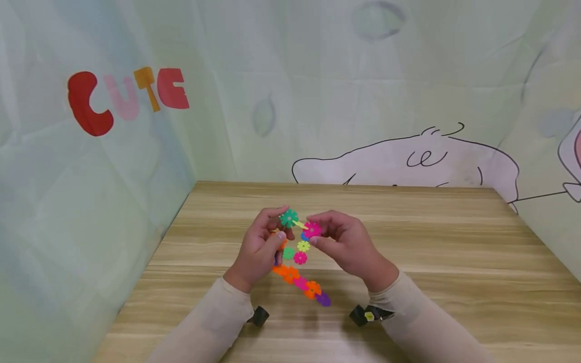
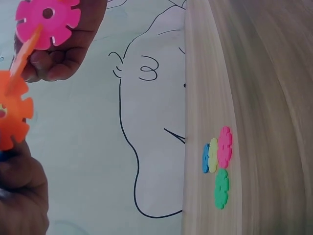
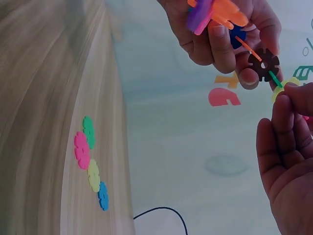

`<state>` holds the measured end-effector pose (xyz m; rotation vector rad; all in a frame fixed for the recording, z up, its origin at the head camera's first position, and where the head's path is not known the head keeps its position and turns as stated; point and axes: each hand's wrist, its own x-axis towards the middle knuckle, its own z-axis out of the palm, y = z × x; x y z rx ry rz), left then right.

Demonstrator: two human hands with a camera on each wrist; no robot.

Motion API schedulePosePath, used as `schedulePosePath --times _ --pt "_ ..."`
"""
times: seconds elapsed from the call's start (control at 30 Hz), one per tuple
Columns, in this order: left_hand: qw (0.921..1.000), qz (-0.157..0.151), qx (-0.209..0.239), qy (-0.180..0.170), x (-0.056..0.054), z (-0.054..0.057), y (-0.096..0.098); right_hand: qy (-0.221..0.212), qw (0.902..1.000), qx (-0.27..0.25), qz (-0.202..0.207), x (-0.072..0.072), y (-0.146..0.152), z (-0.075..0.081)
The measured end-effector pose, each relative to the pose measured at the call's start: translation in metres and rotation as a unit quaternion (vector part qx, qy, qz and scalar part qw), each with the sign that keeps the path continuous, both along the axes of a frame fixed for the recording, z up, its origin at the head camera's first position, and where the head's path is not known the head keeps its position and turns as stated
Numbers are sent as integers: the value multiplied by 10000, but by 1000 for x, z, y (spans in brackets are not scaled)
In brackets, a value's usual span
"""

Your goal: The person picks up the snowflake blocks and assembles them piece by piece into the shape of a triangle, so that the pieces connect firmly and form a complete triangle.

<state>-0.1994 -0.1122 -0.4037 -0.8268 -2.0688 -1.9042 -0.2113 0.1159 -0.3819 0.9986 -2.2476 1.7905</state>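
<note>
My left hand (image 1: 259, 247) grips a chain of notched plastic discs joined edge to edge. From its fingers an orange disc (image 1: 290, 275), a pink one, another orange one and a purple disc (image 1: 324, 299) hang toward me. At the chain's other end are a green disc (image 1: 289, 218) and a yellow disc (image 1: 300, 225). My right hand (image 1: 351, 246) pinches this end, where a pink disc (image 1: 311, 230) adjoins the yellow one. The right wrist view shows a dark disc (image 3: 263, 64) between the hands. Fingers hide some of the chain.
On the wooden table (image 1: 431, 242) beyond the hands lie loose discs: green (image 1: 288, 253), pink (image 1: 300, 258), yellow (image 1: 303, 246) and blue (image 3: 103, 196). Cloth walls with printed drawings and letters stand along the table's back and left.
</note>
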Motion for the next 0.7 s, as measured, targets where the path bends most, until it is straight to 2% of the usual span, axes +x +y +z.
schedulePosePath --times 0.13,0.27,0.37,0.43,0.53,0.63,0.7 --pt "9999 104 -131 25 0 1 0 -143 9996 243 32 -5 2 -1" --pt "9997 182 -158 -5 -2 2 -1 -508 9975 453 207 -17 7 -9" --pt "9996 224 -174 -30 -3 1 -2 -738 9902 1164 217 -28 10 -22" --pt "9995 233 -202 -10 -3 0 -2 -892 9762 1963 230 -33 11 -30" --pt "9996 215 -206 17 -3 -1 -1 -1062 9415 3174 397 -36 10 -40" --pt "9996 177 -219 64 -3 -2 -2 -1224 9076 3964 641 -34 8 -43" --pt "9995 177 -237 82 -3 -3 -3 -1192 8938 4259 737 -33 7 -44"
